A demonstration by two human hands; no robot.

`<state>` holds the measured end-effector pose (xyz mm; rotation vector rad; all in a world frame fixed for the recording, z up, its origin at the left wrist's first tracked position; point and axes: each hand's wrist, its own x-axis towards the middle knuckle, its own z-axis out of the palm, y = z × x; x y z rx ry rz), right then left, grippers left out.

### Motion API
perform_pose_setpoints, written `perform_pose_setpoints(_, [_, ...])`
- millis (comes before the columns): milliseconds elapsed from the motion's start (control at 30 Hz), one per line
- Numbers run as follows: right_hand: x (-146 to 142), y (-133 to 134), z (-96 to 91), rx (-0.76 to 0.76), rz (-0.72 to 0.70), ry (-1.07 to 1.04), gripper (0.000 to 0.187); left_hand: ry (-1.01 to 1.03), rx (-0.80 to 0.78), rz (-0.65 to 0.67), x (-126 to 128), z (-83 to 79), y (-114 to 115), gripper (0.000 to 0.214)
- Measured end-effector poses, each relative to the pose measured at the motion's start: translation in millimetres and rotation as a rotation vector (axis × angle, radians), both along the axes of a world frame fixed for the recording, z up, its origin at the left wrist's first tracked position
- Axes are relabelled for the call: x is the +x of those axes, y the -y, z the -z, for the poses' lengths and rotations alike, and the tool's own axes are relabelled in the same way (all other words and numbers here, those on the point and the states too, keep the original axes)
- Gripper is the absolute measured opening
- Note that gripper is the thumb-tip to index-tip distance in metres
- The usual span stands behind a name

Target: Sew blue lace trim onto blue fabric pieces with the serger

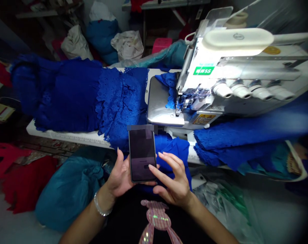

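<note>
A dark smartphone (142, 154) is held upright over my lap, in front of the table edge. My left hand (119, 176) is closed around its lower left side and carries a silver bracelet at the wrist. Beside the phone's right edge, my right hand (173, 178) has its fingers apart, and the index fingertip touches the lower part of the screen. Just beyond the phone, blue eyelet fabric (93, 98) lies across the white table (67, 136). A white overlock sewing machine (235, 67) stands at the right with a strip of the blue fabric under its presser foot.
More blue fabric (245, 135) is stacked under the machine at the right. A teal bundle (67, 189) and red cloth (26, 183) lie on the floor at the left. Stuffed bags (100, 34) sit behind the table. Clear plastic (220, 203) lies at the lower right.
</note>
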<state>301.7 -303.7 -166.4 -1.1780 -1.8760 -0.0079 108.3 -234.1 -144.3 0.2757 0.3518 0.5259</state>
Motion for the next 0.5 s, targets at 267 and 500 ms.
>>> perform_pose_setpoints(267, [0.9,-1.4,0.1,-0.008,0.001,0.0,0.047,-0.012,-0.009,0.0,1.1,-3.1,-1.5,0.073])
perform_pose_setpoints(500, [3.4,0.4,-2.1,-0.004,0.021,-0.018,0.052,-0.039,-0.002,0.012,-0.1,-2.2,-2.6,0.079])
